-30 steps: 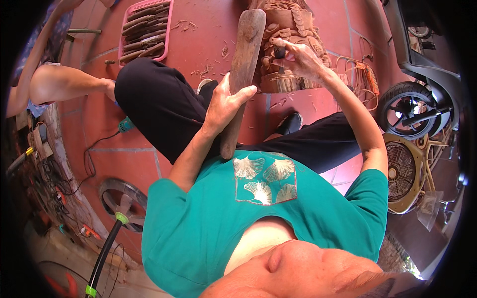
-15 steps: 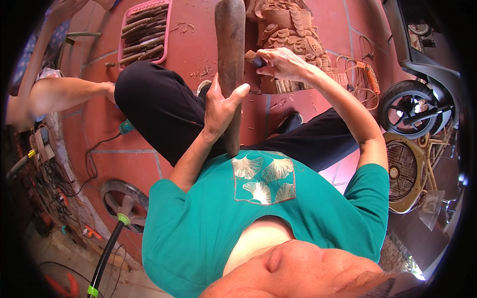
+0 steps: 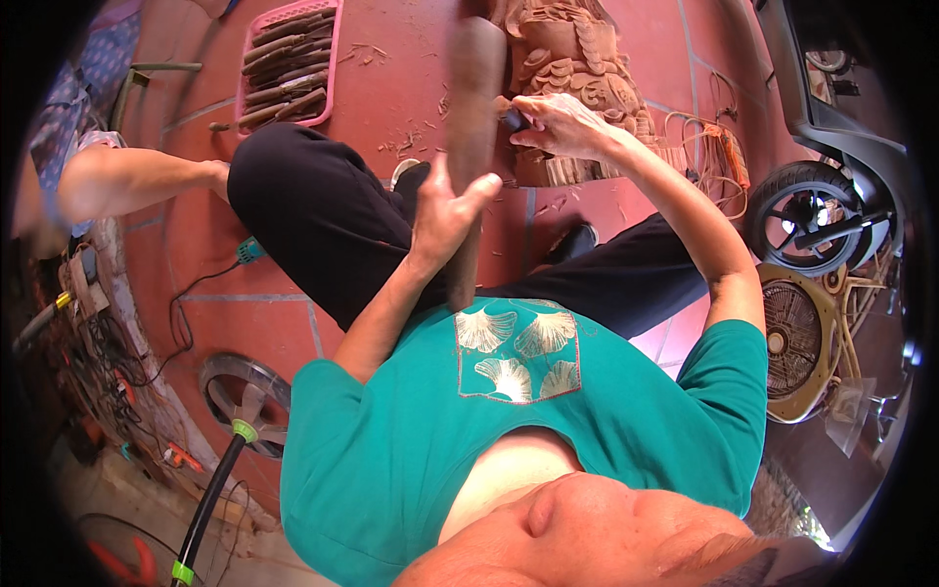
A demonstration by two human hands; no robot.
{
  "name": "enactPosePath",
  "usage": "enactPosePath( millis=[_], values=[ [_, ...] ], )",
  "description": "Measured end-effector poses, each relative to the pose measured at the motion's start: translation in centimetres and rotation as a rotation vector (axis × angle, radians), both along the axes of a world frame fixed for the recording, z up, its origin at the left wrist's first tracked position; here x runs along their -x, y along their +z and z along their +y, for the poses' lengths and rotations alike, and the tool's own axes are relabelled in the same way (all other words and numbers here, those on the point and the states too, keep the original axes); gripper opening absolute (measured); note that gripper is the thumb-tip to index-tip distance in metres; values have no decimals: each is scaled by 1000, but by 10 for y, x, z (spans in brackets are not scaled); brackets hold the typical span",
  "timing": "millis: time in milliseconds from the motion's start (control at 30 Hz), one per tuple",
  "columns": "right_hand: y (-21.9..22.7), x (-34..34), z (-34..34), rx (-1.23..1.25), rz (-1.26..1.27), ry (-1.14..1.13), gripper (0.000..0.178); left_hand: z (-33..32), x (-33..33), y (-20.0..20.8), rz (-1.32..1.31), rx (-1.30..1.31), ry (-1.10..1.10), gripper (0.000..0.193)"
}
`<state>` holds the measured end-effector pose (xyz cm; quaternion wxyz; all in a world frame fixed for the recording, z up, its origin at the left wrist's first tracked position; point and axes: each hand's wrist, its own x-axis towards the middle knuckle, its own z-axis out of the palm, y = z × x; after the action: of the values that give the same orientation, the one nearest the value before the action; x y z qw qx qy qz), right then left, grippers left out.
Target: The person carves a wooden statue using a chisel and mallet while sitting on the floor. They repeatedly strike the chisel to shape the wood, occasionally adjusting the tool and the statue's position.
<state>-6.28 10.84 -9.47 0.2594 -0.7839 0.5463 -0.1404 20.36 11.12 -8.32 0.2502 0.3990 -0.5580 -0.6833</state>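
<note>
My left hand (image 3: 446,217) is wrapped round the lower part of a long wooden mallet (image 3: 473,108), whose thick upper end is smeared by motion. That end is right beside the chisel (image 3: 504,106), of which a short wooden handle end shows; whether they touch I cannot tell. Around the chisel close the fingers of my right hand (image 3: 559,127), over the near part of a carved wooden piece (image 3: 572,70) with curled, layered relief. The chisel's blade is hidden behind my hand.
A pink basket (image 3: 337,39) of wooden-handled tools stands at the far left on red floor tiles (image 3: 259,323). Another person's leg (image 3: 147,184) reaches in at the left. Wood chips lie about. A fan (image 3: 790,338) and a motorbike wheel (image 3: 804,217) stand at the right.
The mallet has swung to the right, its thick end coming up to the chisel handle. My left hand has shifted slightly right with it; my right hand stays nearly in place.
</note>
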Motion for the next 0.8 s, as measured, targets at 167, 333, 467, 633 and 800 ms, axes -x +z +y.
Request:
enactPosePath(
  millis=[167,333,467,633,800],
  values=[
    [15,9,-3,-219,104,-179,42,-3,-6,-3,11,-129,-86,51],
    [24,9,-3,-91,107,-200,40,-2,-5,-2,108,-151,-10,28],
    [18,-2,-6,-32,91,-110,43,-2,-4,1,120,-127,4,27],
    [2,-10,-8,-84,62,-14,40,-1,-6,5,121,-157,21,28],
    [0,-15,-10,-127,68,-8,39,-2,-10,5,105,-198,-7,42]
  ],
)
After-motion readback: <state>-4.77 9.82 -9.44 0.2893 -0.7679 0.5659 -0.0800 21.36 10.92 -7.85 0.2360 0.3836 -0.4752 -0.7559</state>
